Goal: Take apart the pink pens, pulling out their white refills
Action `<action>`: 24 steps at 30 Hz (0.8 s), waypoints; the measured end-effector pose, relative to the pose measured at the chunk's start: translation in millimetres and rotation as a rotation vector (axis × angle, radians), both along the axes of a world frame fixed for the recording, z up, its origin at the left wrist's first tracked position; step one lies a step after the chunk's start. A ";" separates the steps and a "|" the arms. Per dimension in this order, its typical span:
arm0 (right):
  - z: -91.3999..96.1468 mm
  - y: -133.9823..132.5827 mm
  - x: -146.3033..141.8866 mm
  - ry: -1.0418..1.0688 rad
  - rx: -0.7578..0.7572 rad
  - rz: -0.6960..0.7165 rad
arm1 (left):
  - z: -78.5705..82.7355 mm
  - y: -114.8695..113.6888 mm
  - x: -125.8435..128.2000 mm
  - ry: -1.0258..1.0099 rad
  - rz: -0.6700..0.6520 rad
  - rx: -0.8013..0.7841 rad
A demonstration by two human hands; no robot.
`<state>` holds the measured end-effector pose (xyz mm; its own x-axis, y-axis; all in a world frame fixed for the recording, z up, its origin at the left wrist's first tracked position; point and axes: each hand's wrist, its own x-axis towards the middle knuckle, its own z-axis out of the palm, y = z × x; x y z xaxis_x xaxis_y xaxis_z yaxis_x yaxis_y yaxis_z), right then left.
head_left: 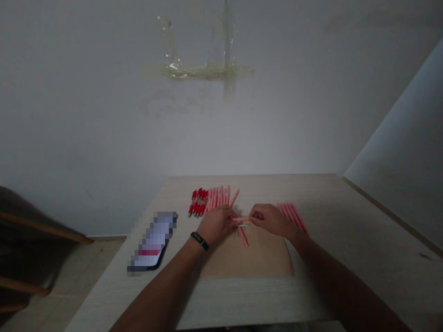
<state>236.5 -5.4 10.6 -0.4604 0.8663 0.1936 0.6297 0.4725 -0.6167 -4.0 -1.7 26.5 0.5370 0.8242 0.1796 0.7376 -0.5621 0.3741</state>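
Between my two hands a pink pen (241, 219) lies level, its ends pinched by the fingers. My left hand (218, 224), with a black band on the wrist, is closed on its left end. The fingers of my right hand (267, 217) are closed on the right end. Just below, a pink pen piece (244, 237) lies slanted on a brown sheet (258, 260), beside a thin white piece (244, 225). Behind my left hand is a row of pink pens (218, 196), one of them (234, 197) tilted apart from the others. My fingers hide part of the held pen.
Several red pens (199, 207) with clear middles lie left of the pink row. More pink pens (292, 216) lie side by side beyond my right forearm. A phone (154, 242) rests at the left of the pale table (346, 221). A wall (277, 115) stands behind it.
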 end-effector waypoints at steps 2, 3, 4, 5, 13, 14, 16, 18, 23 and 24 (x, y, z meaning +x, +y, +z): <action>0.4 -0.7 0.2 -0.009 0.003 0.001 | 0.1 -0.2 0.4 0.006 -0.011 -0.007; 0.5 -0.8 0.4 -0.013 0.004 0.001 | 0.3 -0.4 0.8 0.007 -0.018 -0.013; 0.4 -0.8 0.5 -0.019 0.004 0.002 | 0.6 -0.7 1.3 0.009 -0.023 -0.017; 0.3 -0.7 0.5 -0.026 0.006 0.004 | 0.8 -0.9 1.8 0.010 -0.026 -0.020; -2.8 0.0 -1.4 -0.054 -0.004 0.040 | -4.4 1.3 1.8 0.011 -0.039 -0.018; -3.4 -0.2 -1.6 -0.059 -0.009 0.041 | -5.3 1.6 1.4 0.007 -0.042 -0.017; -4.5 -0.6 -1.9 -0.073 -0.008 0.043 | -6.7 2.0 0.9 -0.002 -0.040 -0.017; -5.1 -0.7 -1.9 -0.085 0.002 0.045 | -7.3 2.2 0.8 -0.002 -0.044 -0.013; -5.7 -0.6 -1.5 -0.109 -0.007 0.029 | -7.5 2.6 2.1 0.001 -0.048 -0.008; -5.7 -0.7 -1.3 -0.113 -0.013 0.033 | -7.5 2.7 2.3 -0.013 -0.050 -0.012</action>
<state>235.1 -6.2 5.0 -0.5068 0.8525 0.1281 0.6799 0.4866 -0.5486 -1.7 1.0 19.0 0.5755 0.7984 0.1773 0.7037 -0.5939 0.3900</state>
